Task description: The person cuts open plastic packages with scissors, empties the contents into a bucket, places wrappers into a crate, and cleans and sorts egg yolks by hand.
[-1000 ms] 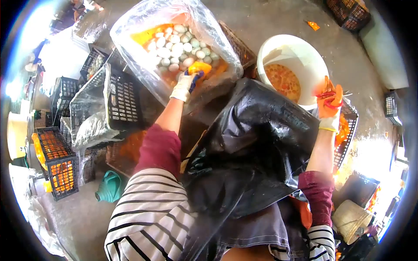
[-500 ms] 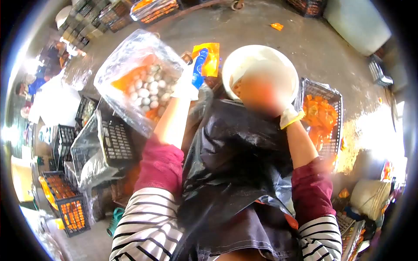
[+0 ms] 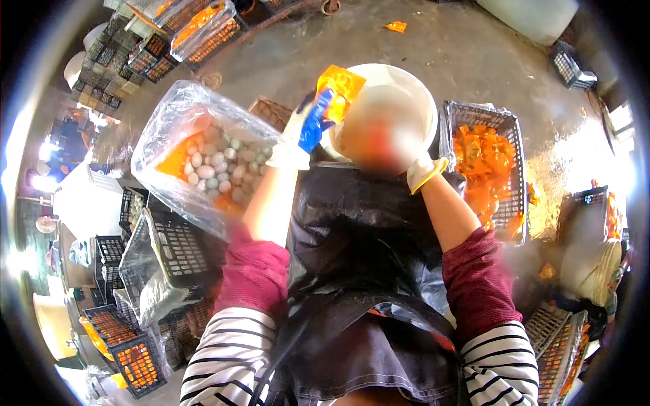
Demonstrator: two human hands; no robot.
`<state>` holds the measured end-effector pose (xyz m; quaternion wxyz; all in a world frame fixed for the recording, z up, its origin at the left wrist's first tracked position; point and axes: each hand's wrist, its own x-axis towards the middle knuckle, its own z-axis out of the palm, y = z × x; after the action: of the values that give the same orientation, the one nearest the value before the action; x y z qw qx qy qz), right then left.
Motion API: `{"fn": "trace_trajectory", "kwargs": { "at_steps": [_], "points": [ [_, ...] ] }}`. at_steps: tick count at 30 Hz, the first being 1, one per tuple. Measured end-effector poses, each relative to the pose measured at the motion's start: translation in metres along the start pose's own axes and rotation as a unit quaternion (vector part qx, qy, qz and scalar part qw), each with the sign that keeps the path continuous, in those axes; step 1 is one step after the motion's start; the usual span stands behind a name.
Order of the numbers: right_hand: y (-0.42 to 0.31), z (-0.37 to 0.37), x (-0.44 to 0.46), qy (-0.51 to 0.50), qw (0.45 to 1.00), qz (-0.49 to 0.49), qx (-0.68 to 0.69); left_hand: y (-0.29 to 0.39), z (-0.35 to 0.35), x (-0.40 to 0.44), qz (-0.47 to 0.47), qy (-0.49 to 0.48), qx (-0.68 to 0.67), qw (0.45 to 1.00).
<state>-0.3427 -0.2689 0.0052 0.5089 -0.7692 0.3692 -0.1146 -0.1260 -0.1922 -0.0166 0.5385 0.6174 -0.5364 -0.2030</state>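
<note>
My left hand (image 3: 313, 125), in a white and blue glove, grips an orange packet (image 3: 340, 89) beside the left rim of a white bucket (image 3: 421, 95). My right hand (image 3: 386, 145), whose glove has a yellow-edged white cuff, is over the bucket; its fingers are blurred, so their pose and anything in them cannot be made out. Left of my left hand, pale eggs (image 3: 220, 159) lie in a container lined with clear plastic (image 3: 159, 125). To the right of the bucket, a black crate (image 3: 518, 145) holds orange packets (image 3: 482, 159).
More black crates stand at the left (image 3: 179, 250) and lower left (image 3: 139, 362). Stacked crates (image 3: 112, 61) are at the upper left. A loose orange packet (image 3: 397, 27) lies on the floor (image 3: 325, 51) beyond the bucket. A black apron (image 3: 365, 237) covers my lap.
My left hand has lifted away from the eggs and moved right to the bucket with the orange packet. My right hand has moved left from beside the bucket to over it. The view has shifted.
</note>
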Motion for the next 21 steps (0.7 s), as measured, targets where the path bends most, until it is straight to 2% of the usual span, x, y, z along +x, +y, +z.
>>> {"fn": "trace_trajectory", "kwargs": {
  "at_steps": [1, 2, 4, 5, 6, 7, 10, 13, 16, 17, 18, 20, 21],
  "points": [
    [-0.003, -0.001, 0.0, 0.029, 0.998, -0.007, -0.047, 0.005, 0.007, -0.001, -0.114, -0.004, -0.149, 0.982],
    [-0.007, -0.002, -0.003, 0.012, 1.0, 0.011, -0.016, 0.01, 0.013, -0.003, -0.226, -0.007, -0.292, 0.929],
    [-0.017, -0.005, -0.01, -0.024, 0.998, 0.046, 0.044, 0.015, 0.014, -0.007, -0.236, 0.004, -0.241, 0.941],
    [0.002, 0.005, 0.0, 0.006, 0.999, -0.041, -0.021, 0.011, 0.013, -0.009, -0.247, -0.003, -0.242, 0.938],
    [0.035, 0.022, 0.02, 0.037, 0.987, -0.128, -0.085, 0.006, 0.012, -0.01, -0.258, -0.011, -0.242, 0.935],
    [0.038, 0.028, 0.024, 0.068, 0.963, -0.213, -0.148, 0.004, 0.014, -0.009, -0.264, -0.008, -0.24, 0.934],
    [0.045, 0.028, 0.028, 0.031, 0.994, -0.102, 0.007, 0.002, 0.012, -0.009, -0.262, -0.009, -0.175, 0.949],
    [0.035, 0.022, 0.021, -0.008, 0.987, 0.015, 0.161, 0.003, 0.015, -0.011, -0.236, 0.012, -0.181, 0.955],
    [0.012, 0.012, 0.002, 0.038, 0.99, -0.11, -0.079, 0.008, 0.015, -0.011, -0.219, -0.054, -0.032, 0.974],
    [0.025, 0.018, 0.014, 0.037, 0.989, -0.125, -0.073, 0.025, 0.016, -0.01, -0.231, -0.068, 0.082, 0.967],
    [0.048, 0.029, 0.034, 0.037, 0.987, -0.141, -0.066, 0.027, 0.017, -0.013, -0.228, -0.048, 0.001, 0.972],
    [0.035, 0.026, 0.026, 0.031, 0.99, -0.126, -0.058, 0.028, 0.022, -0.017, -0.218, -0.011, -0.161, 0.962],
    [0.022, 0.018, 0.014, 0.026, 0.993, -0.1, -0.06, -0.004, 0.021, -0.01, -0.248, 0.032, -0.208, 0.946]
  ]
}}
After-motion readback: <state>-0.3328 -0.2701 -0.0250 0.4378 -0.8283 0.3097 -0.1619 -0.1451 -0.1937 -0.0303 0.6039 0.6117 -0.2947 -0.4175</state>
